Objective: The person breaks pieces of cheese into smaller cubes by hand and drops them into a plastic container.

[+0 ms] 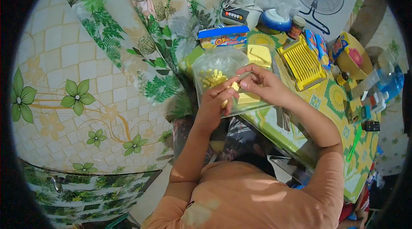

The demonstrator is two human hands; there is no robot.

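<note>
My left hand (217,102) is closed around a small pale yellow piece (234,86), one end of which shows between the fingers. My right hand (259,84) meets it there, thumb and forefinger bent at the same piece. Just behind my left hand, a clear plastic bag (214,62) holds several yellow sticks (213,78). Yellow blocks (259,55) lie behind my right hand, and more yellow material (248,98) is below it, on a clear sheet or tray whose kind I cannot tell.
A yellow slotted rack (302,62) stands right of the hands. Behind are a blue-edged box (223,36), a blender (242,12) and a blue-and-white container (276,20). A knife-like metal piece (283,118) lies near the front edge of the patterned table (315,139). A bowl (359,55) sits farther right.
</note>
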